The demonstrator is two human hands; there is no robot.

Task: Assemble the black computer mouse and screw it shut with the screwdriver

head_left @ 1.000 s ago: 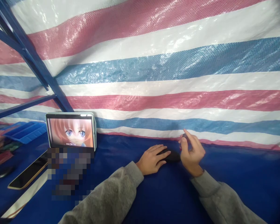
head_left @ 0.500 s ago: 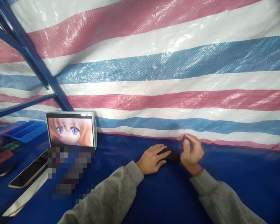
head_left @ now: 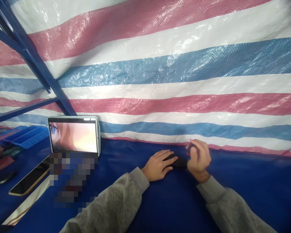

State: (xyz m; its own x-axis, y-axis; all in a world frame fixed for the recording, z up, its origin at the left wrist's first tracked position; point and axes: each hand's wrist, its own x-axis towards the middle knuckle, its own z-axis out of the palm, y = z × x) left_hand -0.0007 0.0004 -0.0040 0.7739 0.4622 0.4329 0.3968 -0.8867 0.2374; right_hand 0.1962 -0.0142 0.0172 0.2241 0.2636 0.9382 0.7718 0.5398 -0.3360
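A flat, dark, oblong object (head_left: 178,161) lies on the deep blue cloth-covered tabletop (head_left: 174,200), near the back edge where the cloth meets the wall. The left hand (head_left: 158,165) lies palm down, fingers spread loosely, with its fingertips resting on the near end of that dark object. Just beside it, the right hand (head_left: 199,159) is curled in on itself, fingers pinched around a small dark piece with a touch of red (head_left: 190,149), held a little above the far end of the oblong object; what the piece is cannot be made out. Both arms wear grey fleece sleeves (head_left: 116,207).

Off to the left, a white-framed tablet (head_left: 74,135) stands propped upright, its screen showing a cartoon picture. In front of it sits a blurred-out patch, and further left a dark phone with a gold edge (head_left: 29,182) lies flat on the cloth. A blue plastic tray (head_left: 26,135) sits at the far left. Behind everything hangs a red, white and blue striped woven tarpaulin (head_left: 165,71), with dark blue metal frame bars (head_left: 31,58) slanting across its left side.
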